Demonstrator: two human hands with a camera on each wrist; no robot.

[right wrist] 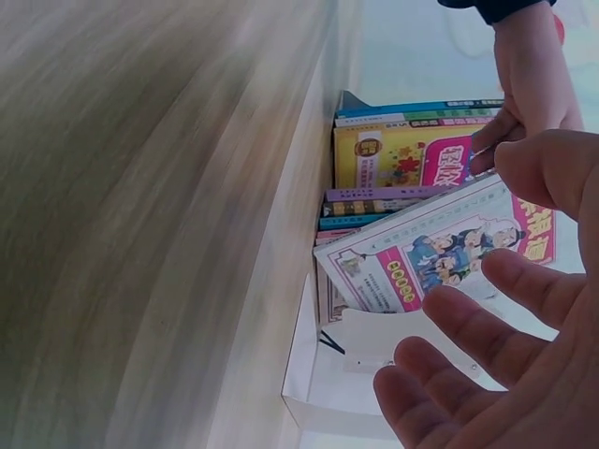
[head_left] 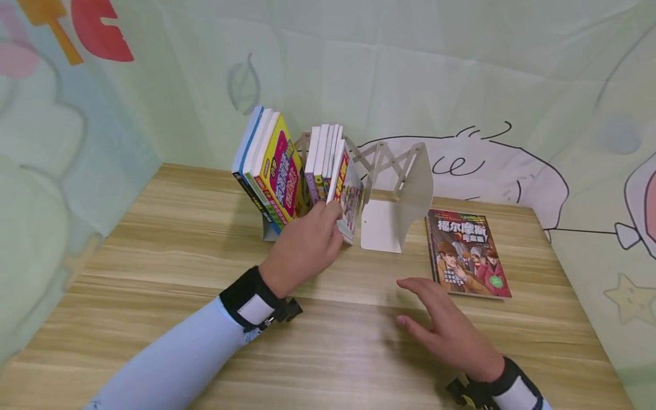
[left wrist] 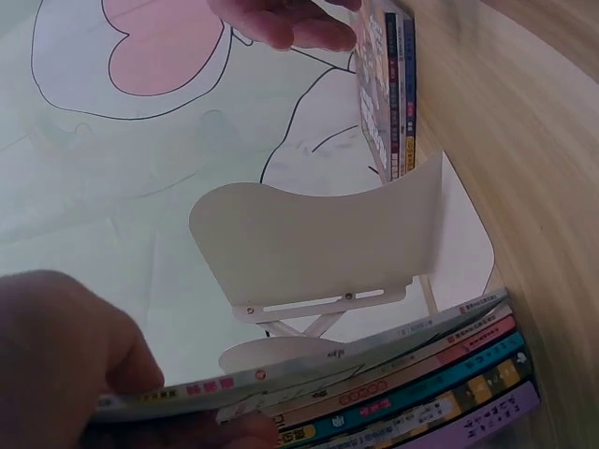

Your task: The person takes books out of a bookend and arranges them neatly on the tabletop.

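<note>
My left hand (head_left: 306,246) pinches the top of a thin white-spined comic-style book (right wrist: 440,257) at the right end of a row of smaller books (head_left: 324,149). The book leans out from that row, its colourful cover facing right. These volumes stand in an expandable metal bookend rack (head_left: 417,185), whose right section shows a bare base plate. My right hand (head_left: 447,329) hovers above the table, fingers spread and holding nothing. It is just left of and in front of a small stack of books (head_left: 467,253) lying flat, a detective cover on top.
Taller books (head_left: 279,171), the front one yellow, lean left in the rack's left section. The rack stands on a wooden table (head_left: 169,273) close to a printed cloth backdrop (head_left: 318,68). More cloth hangs along both sides.
</note>
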